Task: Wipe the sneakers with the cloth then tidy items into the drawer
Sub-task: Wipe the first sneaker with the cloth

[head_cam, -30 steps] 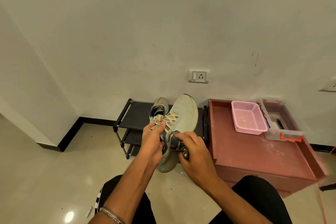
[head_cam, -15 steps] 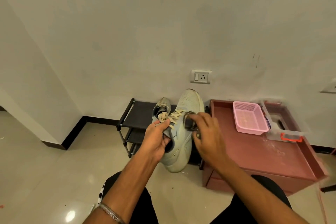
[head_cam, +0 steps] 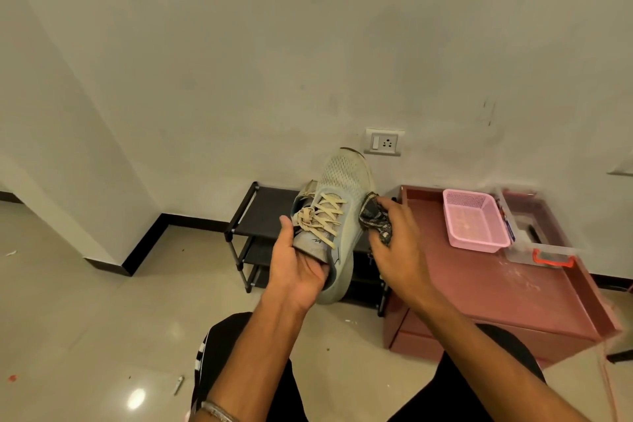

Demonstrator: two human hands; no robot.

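Sneaker (head_cam: 337, 216), toe-up, gripped at its heel by my left hand (head_cam: 298, 267); right hand (head_cam: 397, 250) clutches the cloth (head_cam: 375, 221) against its side. Hard rubbing could, I judge, twist it free.

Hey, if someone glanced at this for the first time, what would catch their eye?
Mid-frame, the left hand grips a pale sneaker by its heel, toe toward the wall, while the right hand holds a dark cloth against its side. To the right, a pink basket sits on a reddish cabinet.
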